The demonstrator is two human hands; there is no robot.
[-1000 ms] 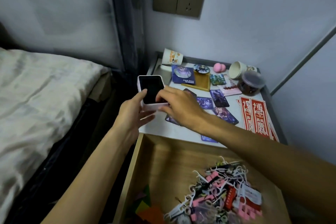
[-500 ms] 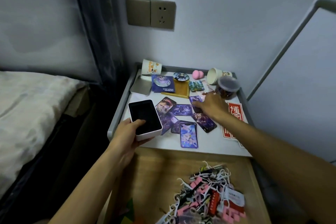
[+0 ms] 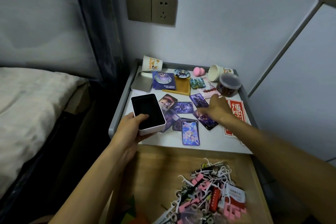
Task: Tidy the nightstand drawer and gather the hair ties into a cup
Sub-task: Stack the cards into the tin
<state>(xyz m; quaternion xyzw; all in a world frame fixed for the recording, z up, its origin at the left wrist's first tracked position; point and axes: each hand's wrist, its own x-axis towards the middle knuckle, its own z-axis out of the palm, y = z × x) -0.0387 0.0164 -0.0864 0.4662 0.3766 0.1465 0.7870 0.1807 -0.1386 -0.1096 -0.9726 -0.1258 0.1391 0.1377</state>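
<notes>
My left hand (image 3: 130, 130) grips a white box with a black inside (image 3: 147, 112) over the front left corner of the nightstand top (image 3: 169, 138). My right hand (image 3: 217, 108) reaches across the picture cards (image 3: 190, 132) spread there, its fingers resting on a purple card. One paper cup (image 3: 151, 63) stands at the back left and another paper cup (image 3: 216, 74) lies on its side at the back right. Beside that one stands a clear plastic jar (image 3: 229, 84) with dark contents. The wooden drawer (image 3: 160, 167) is open below me and holds a tangled pile of white picks and pink clips (image 3: 205, 196).
A metal tin (image 3: 142, 82), a badge (image 3: 181, 73), a pink sponge (image 3: 197, 71) and red paper strips (image 3: 236, 112) also lie on the top. A bed (image 3: 32, 107) is close on the left and a wall socket (image 3: 163, 10) is above.
My right hand let go of the box and moved right onto the cards. My left hand drew the box toward the front left corner. The view shifted left.
</notes>
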